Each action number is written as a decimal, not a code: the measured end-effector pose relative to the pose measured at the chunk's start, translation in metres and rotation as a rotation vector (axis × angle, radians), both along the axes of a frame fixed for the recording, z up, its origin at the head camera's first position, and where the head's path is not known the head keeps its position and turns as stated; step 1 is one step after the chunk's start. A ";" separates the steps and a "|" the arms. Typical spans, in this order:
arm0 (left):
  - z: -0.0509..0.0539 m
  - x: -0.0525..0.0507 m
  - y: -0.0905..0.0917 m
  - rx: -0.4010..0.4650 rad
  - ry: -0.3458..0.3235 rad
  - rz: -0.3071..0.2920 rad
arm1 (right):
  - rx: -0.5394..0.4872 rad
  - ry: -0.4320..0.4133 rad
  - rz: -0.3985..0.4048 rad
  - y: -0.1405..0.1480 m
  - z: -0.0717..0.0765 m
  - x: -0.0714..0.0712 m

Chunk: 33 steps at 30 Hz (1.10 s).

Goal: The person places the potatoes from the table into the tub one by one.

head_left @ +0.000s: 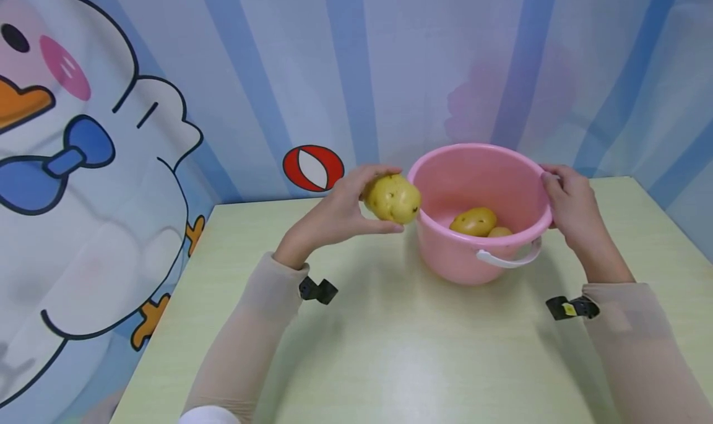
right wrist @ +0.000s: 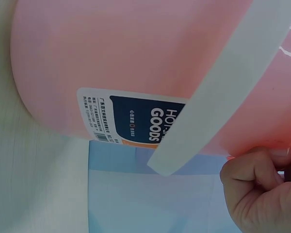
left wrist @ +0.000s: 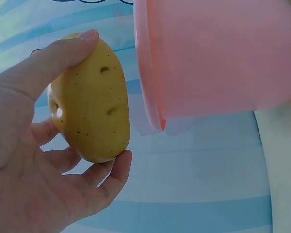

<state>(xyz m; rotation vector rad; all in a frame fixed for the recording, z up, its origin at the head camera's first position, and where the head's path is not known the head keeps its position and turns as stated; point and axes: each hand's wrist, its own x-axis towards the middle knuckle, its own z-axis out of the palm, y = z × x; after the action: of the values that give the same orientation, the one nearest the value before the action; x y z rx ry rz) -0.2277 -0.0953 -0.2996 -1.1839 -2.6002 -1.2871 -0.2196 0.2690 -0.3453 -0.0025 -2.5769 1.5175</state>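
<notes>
My left hand (head_left: 348,207) holds a yellow potato (head_left: 393,199) between thumb and fingers, just left of the pink bucket's rim. In the left wrist view the thumb lies over one side of the potato (left wrist: 94,102) and the fingertips support the other. The pink bucket (head_left: 462,263) stands on the table with a potato (head_left: 473,221) and part of a paler one (head_left: 499,232) inside. At the bucket's right rim, my right hand (head_left: 574,204) grips the edge with curled fingers. A white handle (head_left: 509,262) hangs down the bucket's front.
The pale wooden table (head_left: 390,350) extends in front of the bucket. Behind it hangs a blue striped backdrop (head_left: 390,71) with a cartoon duck (head_left: 100,226) at the left. A printed label (right wrist: 131,119) shows on the bucket's side.
</notes>
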 end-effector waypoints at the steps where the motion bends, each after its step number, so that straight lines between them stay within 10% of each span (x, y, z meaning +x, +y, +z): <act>1: 0.001 0.000 0.000 0.002 0.006 -0.003 | -0.002 0.001 0.001 0.000 0.000 0.000; 33: 0.033 -0.014 0.030 0.008 0.074 -0.083 | -0.018 0.011 0.008 0.000 0.000 0.002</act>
<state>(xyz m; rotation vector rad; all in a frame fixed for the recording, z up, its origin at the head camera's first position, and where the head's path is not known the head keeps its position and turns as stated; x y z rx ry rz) -0.2422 -0.0657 -0.2667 -1.3242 -2.5176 -1.2408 -0.2180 0.2692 -0.3453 0.0143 -2.5576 1.5385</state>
